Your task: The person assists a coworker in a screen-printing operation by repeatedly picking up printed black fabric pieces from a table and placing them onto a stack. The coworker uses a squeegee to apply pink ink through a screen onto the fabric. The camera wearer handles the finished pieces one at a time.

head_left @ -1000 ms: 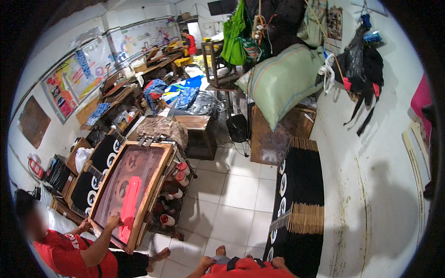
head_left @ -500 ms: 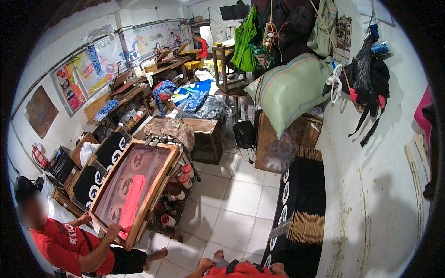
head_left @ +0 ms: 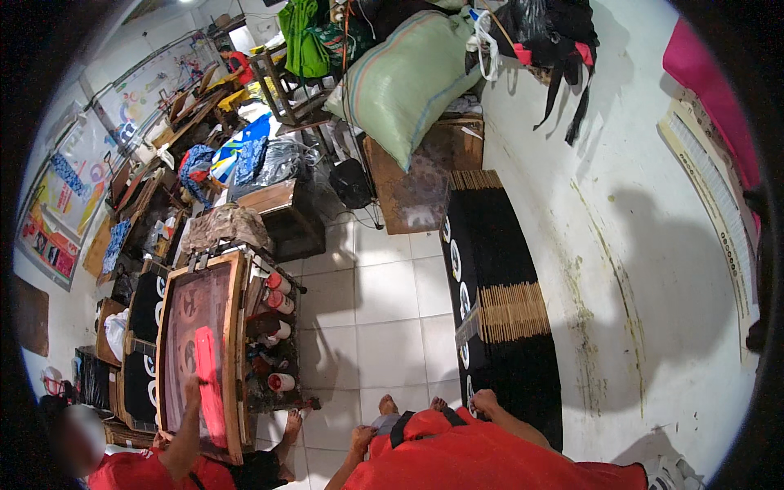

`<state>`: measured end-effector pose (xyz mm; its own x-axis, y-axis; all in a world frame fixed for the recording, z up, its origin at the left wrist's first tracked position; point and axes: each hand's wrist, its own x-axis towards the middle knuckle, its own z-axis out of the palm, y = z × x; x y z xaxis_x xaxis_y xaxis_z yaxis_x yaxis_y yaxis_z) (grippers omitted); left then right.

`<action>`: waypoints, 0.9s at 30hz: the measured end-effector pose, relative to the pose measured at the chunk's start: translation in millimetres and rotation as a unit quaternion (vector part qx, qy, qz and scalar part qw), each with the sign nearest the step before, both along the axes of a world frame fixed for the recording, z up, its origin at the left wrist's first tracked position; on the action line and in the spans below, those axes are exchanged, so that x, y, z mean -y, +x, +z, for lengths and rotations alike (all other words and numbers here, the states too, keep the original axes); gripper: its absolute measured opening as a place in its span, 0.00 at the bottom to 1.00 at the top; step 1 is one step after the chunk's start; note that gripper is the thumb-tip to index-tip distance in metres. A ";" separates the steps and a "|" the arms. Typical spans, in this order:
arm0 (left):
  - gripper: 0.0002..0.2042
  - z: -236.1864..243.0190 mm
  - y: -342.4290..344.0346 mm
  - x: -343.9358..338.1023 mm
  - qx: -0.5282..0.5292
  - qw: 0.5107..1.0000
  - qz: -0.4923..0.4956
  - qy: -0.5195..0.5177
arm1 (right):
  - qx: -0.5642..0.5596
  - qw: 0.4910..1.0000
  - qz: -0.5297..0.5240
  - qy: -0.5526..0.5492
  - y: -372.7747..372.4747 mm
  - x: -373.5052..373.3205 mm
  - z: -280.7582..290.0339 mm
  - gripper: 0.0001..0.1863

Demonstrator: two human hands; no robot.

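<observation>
My left hand (head_left: 363, 439) hangs low beside the grey cloth over my thigh; its fingers are too small to read. My right hand (head_left: 485, 402) is curled closed at the near left edge of a long row of black cloth pieces (head_left: 523, 384) with white round prints. Whether anything is in its fingers is hidden. Brown board edges (head_left: 514, 312) show in a tight bundle midway along that row. To my left, a co-worker's hand (head_left: 193, 390) reaches over a wooden-framed printing screen (head_left: 237, 327), beside a long bright red strip (head_left: 210, 392) lying on its mesh.
Several ink-stained containers (head_left: 280, 300) stand on a shelf beside the screen. White floor tiles (head_left: 384, 286) run between the screen and the black row. A bulging pale green sack (head_left: 408, 82) rests on a brown wooden box (head_left: 429, 175). A white wall (head_left: 653, 269) borders the right side.
My view has tilted down and turned right, so more of my red shirt shows. My right hand now appears more fully. The co-worker's hand has shifted from the screen's near end farther along it.
</observation>
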<state>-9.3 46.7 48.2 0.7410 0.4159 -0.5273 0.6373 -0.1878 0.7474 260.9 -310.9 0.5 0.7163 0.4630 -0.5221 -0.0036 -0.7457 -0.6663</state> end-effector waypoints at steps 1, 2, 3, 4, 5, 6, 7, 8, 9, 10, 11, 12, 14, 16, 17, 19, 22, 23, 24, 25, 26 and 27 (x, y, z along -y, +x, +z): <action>0.09 -2.5 -0.5 0.1 0.017 1.000 0.003 -0.005 | -0.067 0.995 -0.076 -0.016 -1.4 -2.6 5.6 0.11; 0.09 -5.0 -1.2 0.1 0.034 0.999 0.005 -0.010 | -0.136 0.977 -0.158 -0.038 -1.6 -5.3 14.4 0.11; 0.08 -6.9 -2.3 0.3 0.063 0.998 0.005 -0.009 | -0.147 0.977 -0.150 -0.042 -1.9 -7.5 26.4 0.11; 0.08 -8.0 -3.2 0.5 0.078 0.997 0.011 -0.016 | -0.160 0.974 -0.148 -0.052 -1.9 -10.4 40.4 0.11; 0.08 -7.9 -4.2 0.8 0.092 0.995 0.016 -0.023 | -0.173 0.971 -0.148 -0.070 -1.5 -13.0 55.4 0.10; 0.08 -7.0 -4.2 1.0 0.092 0.995 0.027 -0.037 | -0.176 0.972 -0.133 -0.082 -1.1 -15.1 69.6 0.10; 0.09 -4.8 -3.7 1.3 0.069 0.996 0.034 -0.040 | -0.177 0.972 -0.118 -0.101 -1.3 -15.9 81.9 0.09; 0.09 -2.0 -2.5 1.6 0.046 0.997 0.040 -0.043 | -0.178 0.974 -0.091 -0.105 -0.8 -15.2 89.8 0.09; 0.09 2.0 -1.8 2.4 0.000 0.998 0.045 -0.033 | -0.166 0.976 -0.078 -0.113 -1.0 -14.1 93.3 0.09; 0.10 5.2 1.7 2.4 -0.026 0.999 0.040 -0.016 | -0.154 0.981 -0.052 -0.105 -1.5 -12.2 93.0 0.09; 0.10 8.2 4.9 2.6 -0.052 0.998 0.034 0.001 | -0.133 0.988 -0.011 -0.073 -0.4 -10.6 88.7 0.10; 0.11 10.2 7.4 3.5 -0.060 0.998 0.018 0.026 | -0.185 0.974 -0.121 -0.050 -1.6 -12.3 80.4 0.10; 0.13 7.4 14.6 6.6 -0.166 0.969 0.180 -0.041 | -0.152 0.985 -0.080 -0.012 -2.5 -8.3 63.3 0.09; 0.14 -0.6 15.8 2.1 -0.136 0.965 0.192 -0.119 | -0.120 0.992 -0.014 -0.029 5.5 -11.2 51.6 0.09; 0.14 -5.9 12.9 1.3 -0.134 0.957 0.202 -0.157 | -0.168 0.982 -0.084 -0.037 4.7 -10.9 50.5 0.08; 0.18 -16.4 5.3 -1.6 -0.079 0.993 -0.022 0.083 | -0.205 0.970 -0.118 -0.052 10.1 -12.5 57.6 0.08; 0.21 -21.9 6.2 -2.8 -0.115 0.988 -0.036 0.097 | -0.165 0.977 -0.034 -0.127 15.3 -19.7 70.6 0.10; 0.21 -18.0 3.5 -0.4 -0.096 0.994 0.002 0.056 | -0.193 0.971 -0.078 -0.117 18.5 -23.3 70.8 0.10; 0.22 -12.9 2.3 2.2 -0.076 0.996 0.039 0.015 | -0.217 0.962 -0.120 -0.117 18.6 -24.1 69.7 0.10; 0.21 -7.5 4.7 3.5 -0.104 0.991 0.078 -0.004 | -0.240 0.950 -0.163 -0.116 21.3 -25.4 67.1 0.11; 0.21 -2.3 8.0 4.7 -0.132 0.984 0.116 -0.023 | -0.167 0.975 -0.030 -0.143 24.6 -26.4 63.7 0.10; 0.20 2.4 10.6 6.1 -0.164 0.973 0.158 -0.044 | -0.090 0.977 0.103 -0.166 26.1 -26.0 60.9 0.11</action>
<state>1.3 40.6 50.6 0.3701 0.5376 -0.7576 0.8595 0.1112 0.4988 287.0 -284.8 61.5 0.5089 0.3707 -0.7769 0.0740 -0.9180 -0.3896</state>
